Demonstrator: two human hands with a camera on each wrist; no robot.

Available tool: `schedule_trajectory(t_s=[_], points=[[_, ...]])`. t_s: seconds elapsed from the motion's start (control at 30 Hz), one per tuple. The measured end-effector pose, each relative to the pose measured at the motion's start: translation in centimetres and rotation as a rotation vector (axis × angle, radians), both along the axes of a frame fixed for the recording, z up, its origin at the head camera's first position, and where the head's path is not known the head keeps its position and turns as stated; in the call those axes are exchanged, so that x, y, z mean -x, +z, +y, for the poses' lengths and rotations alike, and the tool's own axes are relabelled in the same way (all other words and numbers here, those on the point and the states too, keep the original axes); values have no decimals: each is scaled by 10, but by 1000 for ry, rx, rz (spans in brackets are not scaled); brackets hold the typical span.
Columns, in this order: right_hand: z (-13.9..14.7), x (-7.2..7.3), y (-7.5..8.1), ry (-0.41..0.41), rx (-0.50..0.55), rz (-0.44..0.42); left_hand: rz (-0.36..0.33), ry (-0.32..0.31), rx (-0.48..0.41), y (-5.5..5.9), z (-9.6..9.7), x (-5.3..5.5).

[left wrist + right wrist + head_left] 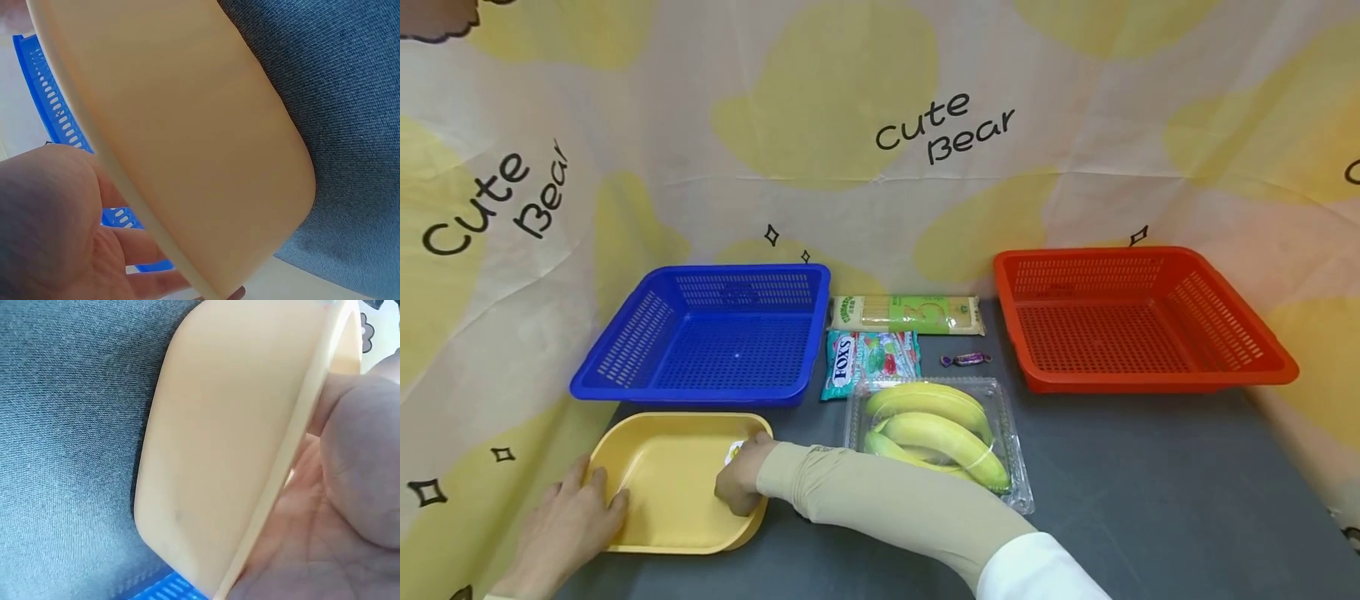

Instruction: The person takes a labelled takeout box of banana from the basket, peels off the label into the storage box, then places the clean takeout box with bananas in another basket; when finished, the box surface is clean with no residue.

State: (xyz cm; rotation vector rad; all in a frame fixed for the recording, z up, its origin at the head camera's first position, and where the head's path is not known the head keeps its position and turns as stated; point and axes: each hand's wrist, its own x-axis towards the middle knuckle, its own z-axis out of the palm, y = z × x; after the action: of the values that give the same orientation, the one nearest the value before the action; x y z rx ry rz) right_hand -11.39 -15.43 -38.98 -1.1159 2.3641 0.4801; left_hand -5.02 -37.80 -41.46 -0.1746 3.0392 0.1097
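Note:
A yellow tub stands at the front left of the dark table. At its left rim is my left hand, the fingers spread and reaching over the edge; in the left wrist view those fingers pass behind the rim. Inside the right end of the tub, my right hand holds a small white item with its fingers curled down. Most of that item is hidden by the hand. The right wrist view shows the tub's outer wall with the right thumb over the rim.
Behind the tub sits a blue basket; a red basket is at the right. Between them lie a noodle pack, a FOX'S candy bag and a purple wrapped candy. Bananas in a clear box lie beyond the right forearm.

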Motion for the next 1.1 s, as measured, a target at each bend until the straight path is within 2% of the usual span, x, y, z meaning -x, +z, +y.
schedule_trajectory(t_s=[0.13,0.2,0.3,0.4,0.47,0.53,0.73,0.93,1.0,1.1], points=[[5,5,5,22,77,-19,25,5,-7,-2,1,-1],[9,6,9,38,117,-29,71,-1,-12,-4,4,-3],[19,6,19,88,185,-26,178,-32,-17,-4,12,-5],[39,7,35,164,277,2,257,-71,-11,1,24,-6],[59,9,45,207,357,40,273,-88,-4,7,35,-5],[81,11,54,211,446,73,287,-110,4,14,47,-4],[162,15,63,112,666,133,407,-195,-21,31,94,4],[239,10,51,-47,793,172,510,-289,-142,38,144,16],[259,6,44,-92,809,200,500,-312,-175,40,157,19],[282,0,32,-139,836,249,416,-313,-217,43,172,22]])
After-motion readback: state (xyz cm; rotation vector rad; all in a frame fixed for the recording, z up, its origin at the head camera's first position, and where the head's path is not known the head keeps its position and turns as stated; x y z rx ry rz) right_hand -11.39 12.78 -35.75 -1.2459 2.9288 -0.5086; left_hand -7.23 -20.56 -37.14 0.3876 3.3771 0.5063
